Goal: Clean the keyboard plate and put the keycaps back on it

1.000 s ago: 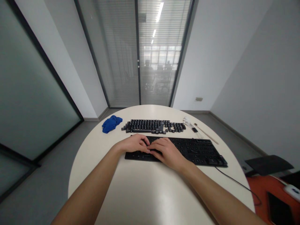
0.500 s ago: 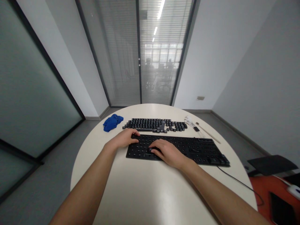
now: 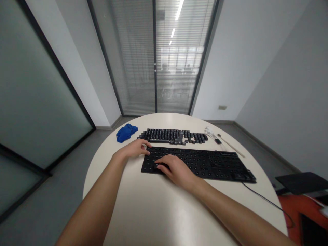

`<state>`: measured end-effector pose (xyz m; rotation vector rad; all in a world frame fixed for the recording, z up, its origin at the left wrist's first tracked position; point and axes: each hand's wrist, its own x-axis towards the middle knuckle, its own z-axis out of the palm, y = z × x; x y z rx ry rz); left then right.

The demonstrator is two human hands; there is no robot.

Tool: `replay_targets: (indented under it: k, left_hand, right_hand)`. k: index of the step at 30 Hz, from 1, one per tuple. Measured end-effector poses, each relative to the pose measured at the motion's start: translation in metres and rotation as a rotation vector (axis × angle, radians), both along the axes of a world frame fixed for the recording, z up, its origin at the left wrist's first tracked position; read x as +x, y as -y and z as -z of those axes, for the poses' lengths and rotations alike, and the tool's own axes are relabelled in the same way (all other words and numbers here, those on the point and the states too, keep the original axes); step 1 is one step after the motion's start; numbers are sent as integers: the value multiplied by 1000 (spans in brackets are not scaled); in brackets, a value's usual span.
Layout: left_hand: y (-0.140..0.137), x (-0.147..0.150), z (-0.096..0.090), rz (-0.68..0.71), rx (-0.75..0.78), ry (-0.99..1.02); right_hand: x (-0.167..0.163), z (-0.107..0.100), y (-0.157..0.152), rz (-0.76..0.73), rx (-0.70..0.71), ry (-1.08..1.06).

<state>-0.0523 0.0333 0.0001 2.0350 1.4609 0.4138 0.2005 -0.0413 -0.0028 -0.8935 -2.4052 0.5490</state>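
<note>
A black keyboard (image 3: 205, 164) lies across the table in front of me. Most of its keys are bare, with rows of small pale-centred switches showing. My left hand (image 3: 133, 149) rests at its upper left corner, with thumb and fingers curved over the left edge. Over the lower left part of the board, my right hand (image 3: 175, 168) has thumb and fingertips close together in a pinch. Something small and dark seems to be at those tips, but it blends into the board. Behind the keyboard, loose black keycaps (image 3: 164, 135) are laid out in rows.
A crumpled blue cloth (image 3: 126, 132) lies at the back left of the round white table (image 3: 148, 208). At the right are a thin stick-like brush (image 3: 232, 146) and a small tangle of white cable (image 3: 210, 131). A black cord (image 3: 266, 200) runs off the right edge.
My right hand has moved slightly left along the keyboard's lower rows. The left hand stays at the corner. The whole view has shifted a little.
</note>
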Motion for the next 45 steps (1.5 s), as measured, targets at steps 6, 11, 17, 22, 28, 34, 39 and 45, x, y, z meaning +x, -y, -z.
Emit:
replay_targets:
  k: [6,11,17,22,28,34,39,45]
  left_hand:
    - [-2,-6,4,-25,44,59]
    - [-7,-14,5,-201,231,75]
    - [-11,-21,9,-309,302,51]
    - [-6,-16,11,-165,234,51]
    - [-5,-11,14,-37,172,50]
    - [-8,-14,19,-33,167,58]
    - [-9,-15,21,-31,163,70]
    - [-9,-14,20,-26,159,72]
  right_hand:
    - [-40,2,3,-14,16,-3]
    - [-51,14,6,16,70,7]
    - [-47,22,4,7,119,18]
    - [-49,25,2,5,145,-1]
    - [-52,23,2,35,57,-51]
    - [-51,23,-1,44,-55,-115]
    - [-50,22,0,31,-39,-105]
    - [-50,22,1,39,12,-74]
